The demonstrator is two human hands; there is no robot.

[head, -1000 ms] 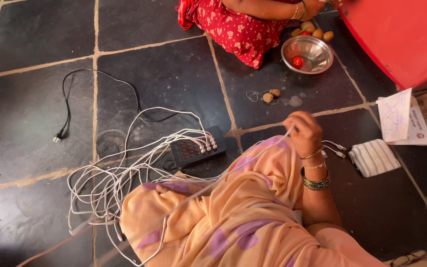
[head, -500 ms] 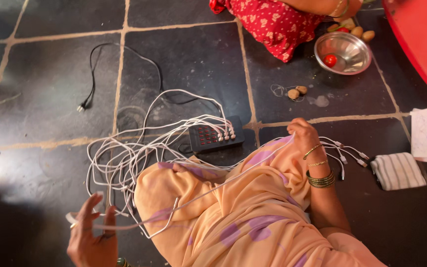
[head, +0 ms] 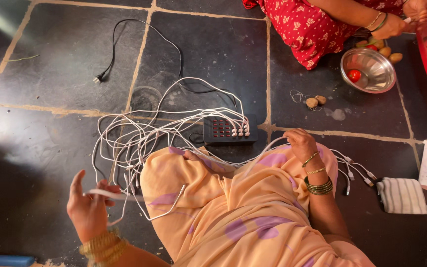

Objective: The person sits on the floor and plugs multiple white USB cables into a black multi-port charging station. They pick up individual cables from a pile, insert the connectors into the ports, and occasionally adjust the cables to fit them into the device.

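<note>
soft daylight from upper left glares on dark floor tiles (head: 50, 59); focus sharp.

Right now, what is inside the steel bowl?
The steel bowl holds one red tomato; the rest of its inside looks bare. Its underside is hidden, as is the floor beneath it.

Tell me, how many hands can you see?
4. The person's left hand and right hand hold white cables; another person's two hands work top right.

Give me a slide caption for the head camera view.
Left hand and right hand stretch a white cable across the lap, beside a black multi-port charging hub.
</note>
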